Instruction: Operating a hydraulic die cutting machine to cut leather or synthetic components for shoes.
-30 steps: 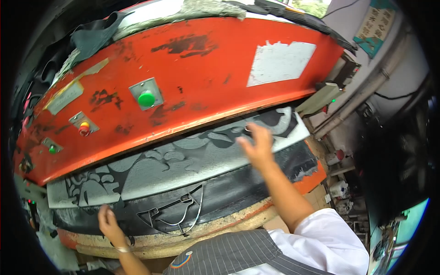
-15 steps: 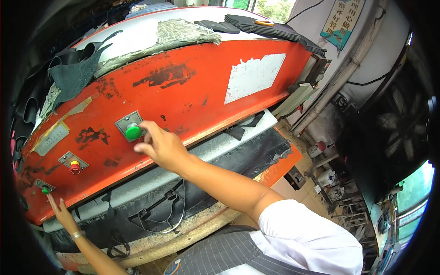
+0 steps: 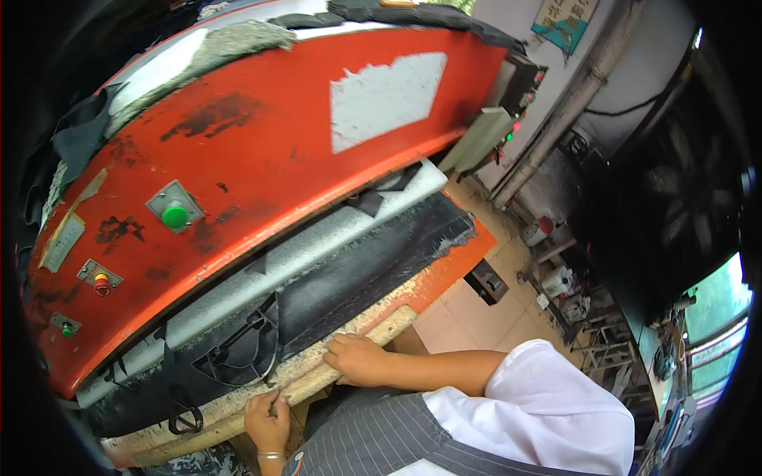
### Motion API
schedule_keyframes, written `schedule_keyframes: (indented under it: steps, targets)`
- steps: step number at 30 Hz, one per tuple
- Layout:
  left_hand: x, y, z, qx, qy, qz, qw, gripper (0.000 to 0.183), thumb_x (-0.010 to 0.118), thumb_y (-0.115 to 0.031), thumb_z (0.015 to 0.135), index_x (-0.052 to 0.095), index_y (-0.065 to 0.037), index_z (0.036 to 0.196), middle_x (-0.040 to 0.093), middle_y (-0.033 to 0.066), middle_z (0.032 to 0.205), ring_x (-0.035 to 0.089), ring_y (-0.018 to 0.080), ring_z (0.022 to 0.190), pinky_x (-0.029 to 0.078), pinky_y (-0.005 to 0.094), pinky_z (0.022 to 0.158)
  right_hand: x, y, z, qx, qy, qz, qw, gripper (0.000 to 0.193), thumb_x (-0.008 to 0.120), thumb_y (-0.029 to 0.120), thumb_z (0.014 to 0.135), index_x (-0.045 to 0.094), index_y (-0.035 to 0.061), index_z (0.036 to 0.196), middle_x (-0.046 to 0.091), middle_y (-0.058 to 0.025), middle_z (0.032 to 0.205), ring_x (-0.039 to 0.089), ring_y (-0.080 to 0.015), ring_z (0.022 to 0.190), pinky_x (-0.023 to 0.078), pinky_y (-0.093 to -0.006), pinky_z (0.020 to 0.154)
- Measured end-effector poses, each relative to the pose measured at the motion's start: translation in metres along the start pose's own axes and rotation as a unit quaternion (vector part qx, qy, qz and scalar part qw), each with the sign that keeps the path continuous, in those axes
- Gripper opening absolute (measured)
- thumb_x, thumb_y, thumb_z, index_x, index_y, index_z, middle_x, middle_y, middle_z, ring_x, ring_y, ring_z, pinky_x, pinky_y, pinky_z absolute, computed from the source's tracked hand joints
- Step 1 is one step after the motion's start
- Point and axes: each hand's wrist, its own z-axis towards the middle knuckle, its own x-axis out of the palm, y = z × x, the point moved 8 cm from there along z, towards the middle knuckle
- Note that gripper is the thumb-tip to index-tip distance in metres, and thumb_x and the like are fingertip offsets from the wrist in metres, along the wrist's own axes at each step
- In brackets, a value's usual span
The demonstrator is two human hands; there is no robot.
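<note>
At one o'clock you have a wall sign (image 3: 563, 25), at two a pale pipe (image 3: 589, 83), at three a dark fan (image 3: 689, 193); just past three, a white jug (image 3: 558, 281) and a window (image 3: 716, 317).

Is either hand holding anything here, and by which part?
Nothing loose is visibly held; left hand and right hand touch the pale front bar; whether either grasps it cannot be told.

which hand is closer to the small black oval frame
Left: the left hand is right of the small oval frame; the right hand lies farther right.
</note>
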Motion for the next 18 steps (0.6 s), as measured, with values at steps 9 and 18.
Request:
schedule_keyframes:
  steps: [9,18]
  targets:
    - [0.017,-0.019,0.070,-0.053,0.332,0.107,0.936,0.021,0.071,-0.022,0.075,0.071,-0.001,0.071,0.064,0.0161,0.065,0.063,0.0310,0.062,0.049,0.0377,0.059,-0.009,-0.036,0.013,-0.035,0.110,0.078,0.990,0.041,0.076,0.031,0.070,0.064,0.0027,0.097,0.061,-0.0126,0.102,0.056,-0.0304,0.102,0.048,-0.0394,0.087]
    - [0.160,-0.125,0.292,0.175,0.125,-0.106,0.971,0.023,0.063,-0.014,0.084,0.063,-0.001,0.103,0.062,0.0179,0.099,0.062,0.0323,0.087,0.049,0.0369,0.076,-0.134,-0.224,0.061,0.273,-0.277,-0.080,0.918,0.055,0.069,0.040,0.079,0.051,0.0057,0.119,0.054,-0.0129,0.108,0.053,-0.0318,0.101,0.051,-0.0411,0.080]
